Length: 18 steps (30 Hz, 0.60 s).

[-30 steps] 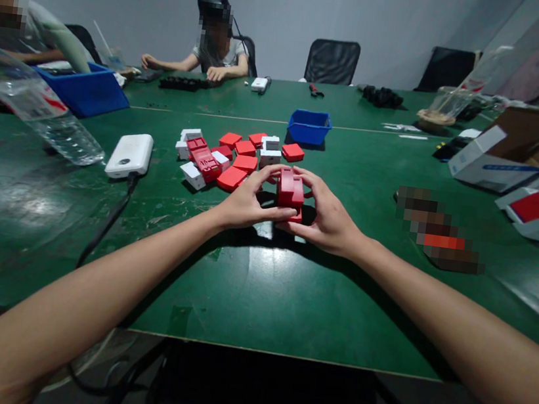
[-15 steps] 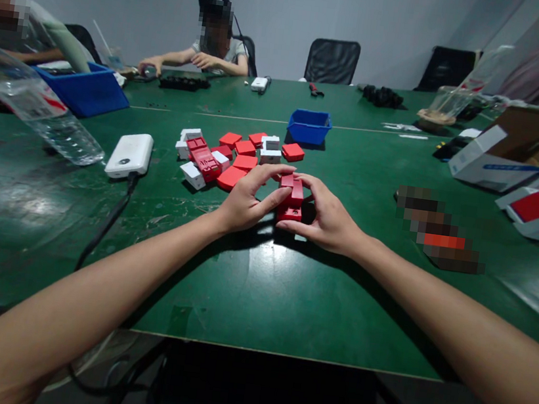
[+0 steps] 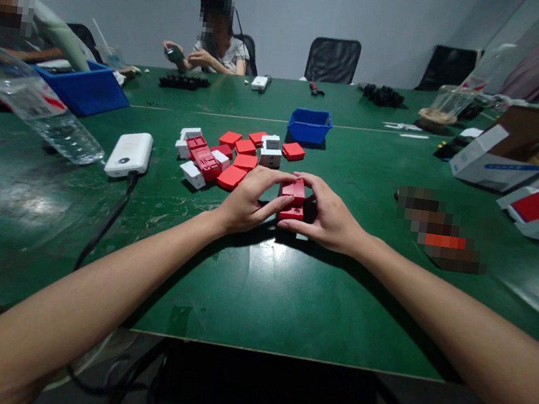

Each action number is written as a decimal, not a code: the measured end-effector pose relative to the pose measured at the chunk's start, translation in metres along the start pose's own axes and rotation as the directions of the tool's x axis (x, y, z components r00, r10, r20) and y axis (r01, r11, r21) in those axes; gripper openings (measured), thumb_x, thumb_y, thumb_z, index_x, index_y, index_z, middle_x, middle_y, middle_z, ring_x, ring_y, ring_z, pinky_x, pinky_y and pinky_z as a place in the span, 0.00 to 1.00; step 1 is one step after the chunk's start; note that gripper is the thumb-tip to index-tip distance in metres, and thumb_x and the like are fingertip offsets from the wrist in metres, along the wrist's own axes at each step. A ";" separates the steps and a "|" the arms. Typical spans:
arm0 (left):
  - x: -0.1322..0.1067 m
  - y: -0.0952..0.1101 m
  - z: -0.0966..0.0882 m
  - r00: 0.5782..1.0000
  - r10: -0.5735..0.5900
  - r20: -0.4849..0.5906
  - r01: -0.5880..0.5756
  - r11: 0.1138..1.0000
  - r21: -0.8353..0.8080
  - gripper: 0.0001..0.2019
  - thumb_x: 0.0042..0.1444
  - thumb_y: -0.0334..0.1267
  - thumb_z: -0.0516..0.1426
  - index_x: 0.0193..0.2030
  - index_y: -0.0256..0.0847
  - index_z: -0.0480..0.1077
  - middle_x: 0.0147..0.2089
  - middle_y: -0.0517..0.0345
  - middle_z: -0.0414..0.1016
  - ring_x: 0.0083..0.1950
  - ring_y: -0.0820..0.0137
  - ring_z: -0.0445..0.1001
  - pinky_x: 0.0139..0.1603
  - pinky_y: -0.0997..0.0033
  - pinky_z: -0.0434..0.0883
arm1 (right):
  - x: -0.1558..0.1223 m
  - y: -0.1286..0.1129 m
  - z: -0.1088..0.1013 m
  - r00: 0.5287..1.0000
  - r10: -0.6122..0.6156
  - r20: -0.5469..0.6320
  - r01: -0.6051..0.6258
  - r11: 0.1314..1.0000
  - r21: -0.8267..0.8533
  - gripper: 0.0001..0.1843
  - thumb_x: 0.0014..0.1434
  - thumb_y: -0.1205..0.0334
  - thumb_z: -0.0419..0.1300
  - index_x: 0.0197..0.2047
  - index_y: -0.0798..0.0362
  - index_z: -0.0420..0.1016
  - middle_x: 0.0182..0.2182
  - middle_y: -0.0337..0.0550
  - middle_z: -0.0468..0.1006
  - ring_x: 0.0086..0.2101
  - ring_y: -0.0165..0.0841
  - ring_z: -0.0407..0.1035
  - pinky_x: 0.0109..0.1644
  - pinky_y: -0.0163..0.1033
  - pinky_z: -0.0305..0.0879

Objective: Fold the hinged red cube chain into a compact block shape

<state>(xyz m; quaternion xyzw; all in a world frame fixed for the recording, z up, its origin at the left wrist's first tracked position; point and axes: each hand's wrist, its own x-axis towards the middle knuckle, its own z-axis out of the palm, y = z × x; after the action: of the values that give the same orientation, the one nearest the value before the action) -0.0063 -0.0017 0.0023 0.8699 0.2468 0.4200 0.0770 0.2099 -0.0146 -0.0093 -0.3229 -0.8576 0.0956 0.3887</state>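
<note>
Between my two hands is a small red plastic casing [image 3: 293,195], made up of an upper block and a lower part with a dark gap where they meet. My left hand [image 3: 250,201] grips it from the left, thumb on its front and fingers over the far edge. From the right, my right hand [image 3: 329,218] closes round it, index finger on top and thumb low at the front. Just beyond my left hand lies a group of red caps [image 3: 231,177], white blocks [image 3: 271,152] and a longer red casing [image 3: 203,158] with slots.
A white power bank [image 3: 129,154] with a black cable lies left, near a tilted plastic bottle [image 3: 39,102]. Ahead is a small blue bin [image 3: 310,126]; a larger blue bin [image 3: 85,91] sits left. Open boxes [image 3: 504,153] stand right. Two people sit across the table.
The upper red block now sits lower and straighter against the lower part, with my fingers shifted slightly around it. Across the table, a person has lifted a dark object.
</note>
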 end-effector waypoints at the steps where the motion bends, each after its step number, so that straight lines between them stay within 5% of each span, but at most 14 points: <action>1: 0.000 0.000 0.000 1.000 0.001 0.001 -0.001 1.000 -0.003 0.16 0.65 0.42 0.57 0.56 0.40 0.69 0.54 0.48 0.77 0.53 0.63 0.75 0.55 0.61 0.70 | 0.000 0.000 0.000 1.000 0.000 0.000 0.000 1.000 0.002 0.45 0.51 0.41 0.69 0.64 0.53 0.58 0.58 0.62 0.70 0.58 0.51 0.68 0.61 0.61 0.66; 18: 0.001 0.001 -0.002 0.996 -0.034 0.080 0.042 0.994 -0.101 0.17 0.64 0.43 0.56 0.56 0.40 0.67 0.56 0.45 0.74 0.57 0.60 0.72 0.59 0.57 0.70 | 0.000 -0.001 -0.002 1.000 0.005 0.019 -0.005 1.000 -0.001 0.45 0.51 0.44 0.70 0.63 0.56 0.59 0.58 0.63 0.69 0.58 0.50 0.68 0.62 0.59 0.66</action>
<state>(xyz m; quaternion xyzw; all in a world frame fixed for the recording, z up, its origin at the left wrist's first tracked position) -0.0071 -0.0024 0.0044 0.8757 0.2383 0.3962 0.1395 0.2109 -0.0151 -0.0078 -0.3242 -0.8606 0.0993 0.3800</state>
